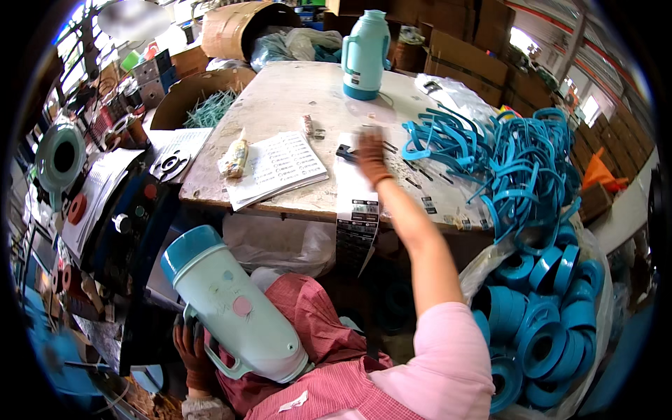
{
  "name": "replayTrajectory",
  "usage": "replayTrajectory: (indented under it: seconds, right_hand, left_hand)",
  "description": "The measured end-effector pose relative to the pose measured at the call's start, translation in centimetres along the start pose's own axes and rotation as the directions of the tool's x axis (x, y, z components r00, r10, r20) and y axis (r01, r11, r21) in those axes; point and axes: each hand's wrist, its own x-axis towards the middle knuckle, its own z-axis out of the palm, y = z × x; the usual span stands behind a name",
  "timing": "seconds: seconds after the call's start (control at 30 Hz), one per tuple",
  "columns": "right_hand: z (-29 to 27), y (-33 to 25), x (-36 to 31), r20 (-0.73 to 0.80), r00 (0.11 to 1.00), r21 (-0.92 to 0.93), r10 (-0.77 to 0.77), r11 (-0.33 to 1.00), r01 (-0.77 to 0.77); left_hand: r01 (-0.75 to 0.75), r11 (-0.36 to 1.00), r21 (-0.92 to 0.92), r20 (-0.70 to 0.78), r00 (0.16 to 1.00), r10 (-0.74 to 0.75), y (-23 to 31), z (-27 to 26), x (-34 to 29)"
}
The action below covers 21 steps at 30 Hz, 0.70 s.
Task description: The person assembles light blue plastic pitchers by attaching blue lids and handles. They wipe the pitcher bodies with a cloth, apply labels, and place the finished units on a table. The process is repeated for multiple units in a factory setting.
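Observation:
A pale green thermos flask (241,308) with a blue top rim lies tilted across my lap. My left hand (194,350), in a brown glove with dark fingertips, is at its handle, and the fingers seem wrapped round it. On the table, my right hand (373,150), also gloved, reaches over a strip of labels (357,199) that hangs off the front edge. Motion blurs its fingers, so I cannot make out whether they hold anything. A small black piece (345,152) lies beside this hand. Several dark slips (413,180) are scattered to its right.
Another green flask (365,56) stands upright at the table's far side. Written sheets (276,168) lie at left with a wrapped packet (236,157) on them. Blue plastic straps (525,161) pile up at right, above a bag of blue rings (542,336). Machinery (133,231) stands at left.

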Motion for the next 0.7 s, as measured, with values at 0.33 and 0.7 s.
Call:
replayTrajectory:
  seconds: [0.33,0.7]
  right_hand:
    - [-10.5,24.2,-15.3,0.087,0.908,0.43,0.41,0.807,-0.405]
    - [-24.1,1.2,4.3,0.268,0.78,0.961,0.566,-0.219,-0.171]
  left_hand:
    - [0.427,0.435,-0.793,0.323,0.9,-0.294,0.7,3.1,16.0]
    - [0.547,0.555,-0.627,0.621,0.781,-0.068,2.1,0.9,10.0]
